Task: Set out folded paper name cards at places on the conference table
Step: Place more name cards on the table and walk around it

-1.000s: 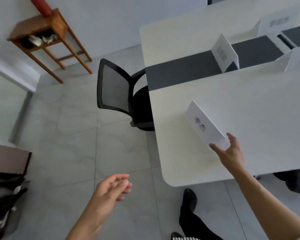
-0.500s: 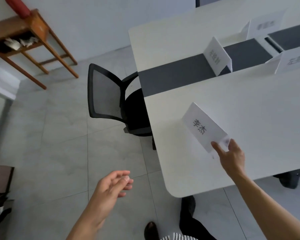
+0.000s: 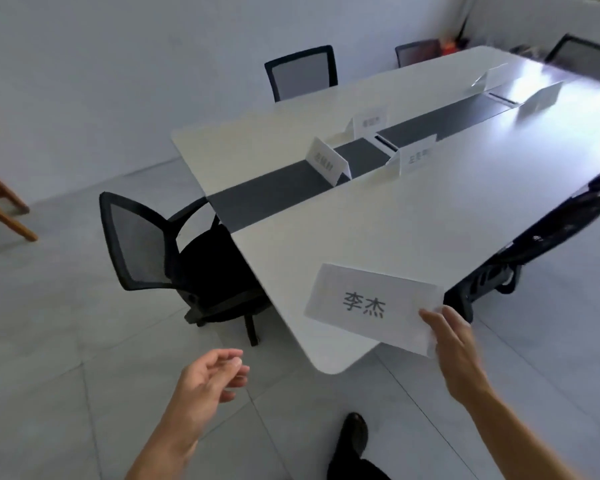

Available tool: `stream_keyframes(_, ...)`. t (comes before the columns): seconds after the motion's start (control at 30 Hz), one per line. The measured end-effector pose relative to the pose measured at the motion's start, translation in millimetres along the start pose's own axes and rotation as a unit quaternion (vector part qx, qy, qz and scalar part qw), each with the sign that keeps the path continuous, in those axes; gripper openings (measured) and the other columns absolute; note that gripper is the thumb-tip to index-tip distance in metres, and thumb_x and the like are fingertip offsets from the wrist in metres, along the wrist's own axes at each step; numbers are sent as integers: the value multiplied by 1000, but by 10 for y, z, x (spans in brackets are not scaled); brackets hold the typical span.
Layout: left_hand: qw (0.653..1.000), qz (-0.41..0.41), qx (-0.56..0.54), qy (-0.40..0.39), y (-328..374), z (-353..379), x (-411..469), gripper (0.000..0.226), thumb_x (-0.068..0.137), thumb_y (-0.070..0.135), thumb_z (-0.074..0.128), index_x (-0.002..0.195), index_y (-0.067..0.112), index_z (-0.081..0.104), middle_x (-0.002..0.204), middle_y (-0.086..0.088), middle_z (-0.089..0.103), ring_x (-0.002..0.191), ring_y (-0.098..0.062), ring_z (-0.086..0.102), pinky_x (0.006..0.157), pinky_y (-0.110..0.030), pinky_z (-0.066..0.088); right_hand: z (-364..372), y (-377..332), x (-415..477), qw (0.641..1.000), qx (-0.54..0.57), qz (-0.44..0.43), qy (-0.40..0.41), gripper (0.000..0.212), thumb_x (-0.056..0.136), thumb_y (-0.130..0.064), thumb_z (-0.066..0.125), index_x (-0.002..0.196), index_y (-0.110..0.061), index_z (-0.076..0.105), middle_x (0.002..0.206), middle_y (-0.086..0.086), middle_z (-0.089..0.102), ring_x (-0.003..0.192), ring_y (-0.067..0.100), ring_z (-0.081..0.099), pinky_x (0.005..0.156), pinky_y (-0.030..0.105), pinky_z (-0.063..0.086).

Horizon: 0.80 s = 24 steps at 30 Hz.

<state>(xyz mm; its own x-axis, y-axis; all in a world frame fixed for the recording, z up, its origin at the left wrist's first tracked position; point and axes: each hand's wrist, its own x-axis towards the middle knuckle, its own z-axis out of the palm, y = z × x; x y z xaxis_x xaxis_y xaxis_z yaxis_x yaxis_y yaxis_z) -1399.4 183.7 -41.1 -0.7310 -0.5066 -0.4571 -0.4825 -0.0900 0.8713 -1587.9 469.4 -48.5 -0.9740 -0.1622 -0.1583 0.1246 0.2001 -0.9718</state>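
Note:
A white folded name card (image 3: 368, 304) with black characters is lifted above the near corner of the white conference table (image 3: 413, 216). My right hand (image 3: 454, 344) grips its right end. My left hand (image 3: 208, 382) hangs over the floor to the left of the table, fingers loosely curled and holding nothing. Several other name cards stand along the table's dark centre strip (image 3: 291, 188): one (image 3: 328, 161) near the left end, one (image 3: 369, 121) behind it, one (image 3: 416, 157) to its right, and two further back.
A black mesh chair (image 3: 174, 251) stands at the table's left end, another (image 3: 534, 244) along the near right side. More chairs (image 3: 302, 72) line the far side. A wooden stand's legs (image 3: 0, 206) show at the left edge. My shoe (image 3: 352, 434) is below the table corner.
My right hand has lifted the card off the table and pulled it toward me. The view has swung up and right, showing the whole table. My left hand stays open.

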Motion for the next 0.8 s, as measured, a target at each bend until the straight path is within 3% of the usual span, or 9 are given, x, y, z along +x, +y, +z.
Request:
stream_keyframes(0.07,999,5,10,-41,-7,122,-46,14,92,15,55,99,15,67,89,-9,75,87,-27,70,80,-41,53,-193,-46,-322,999,21,0,25,18,93,-9,51,83,4,58,74,5,66,68,17,60,59,26,46)
stream_keyframes(0.13,996,7,19,-85,0,296,-76,14,92,15,55,99,15,67,89,-10,75,88,-27,70,81,-42,53,-418,-20,-602,997,53,6,55,21,92,-12,51,87,8,56,80,19,62,73,27,57,64,35,42)
stream_keyframes(0.3,985,26,39,-168,132,849,-144,14,92,10,54,99,8,65,90,-17,72,80,-25,67,71,-35,50,-985,137,-1219,984,85,24,153,45,74,-43,63,70,0,49,66,22,46,66,27,44,61,39,32)
stream_keyframes(0.37,980,31,47,-190,172,1093,-176,13,92,7,54,98,6,65,87,-16,72,77,-25,66,68,-33,48,-1220,221,-1417,973,114,28,199,32,86,-25,57,63,-5,50,56,10,47,61,23,44,57,31,33)
stream_keyframes(0.43,975,31,64,-209,190,1365,-196,12,91,5,54,97,5,65,80,-12,72,71,-23,65,63,-31,47,-1433,275,-1579,963,126,26,236,37,91,-8,50,54,-13,47,42,-6,45,45,8,44,46,20,33)
stream_keyframes(0.5,969,28,85,-231,239,1687,-246,9,88,7,61,95,5,65,76,-10,73,67,-22,65,61,-31,47,-1667,292,-1741,953,137,35,266,35,91,-4,49,57,-11,44,36,-8,47,36,-3,42,44,18,34)
stream_keyframes(0.6,955,32,117,-270,312,2257,-379,23,72,19,68,92,8,66,83,-16,74,65,-22,67,61,-33,49,-2130,557,-1923,942,156,51,291,27,84,-24,61,62,-11,54,50,-4,55,56,14,51,59,31,36)
stream_keyframes(0.7,936,43,142,-319,322,2874,-549,8,88,8,61,94,8,66,82,-14,74,70,-25,68,65,-34,49,-2571,716,-2059,932,167,69,314,44,61,-50,72,67,-8,57,65,12,50,65,22,46,65,38,35)
stream_keyframes(0.8,917,49,173,-355,309,3425,-638,12,90,8,56,96,9,67,83,-12,76,74,-23,69,65,-33,50,-2954,800,-2118,910,190,103,353,21,78,-31,66,69,-12,65,72,21,60,70,28,56,69,41,42)
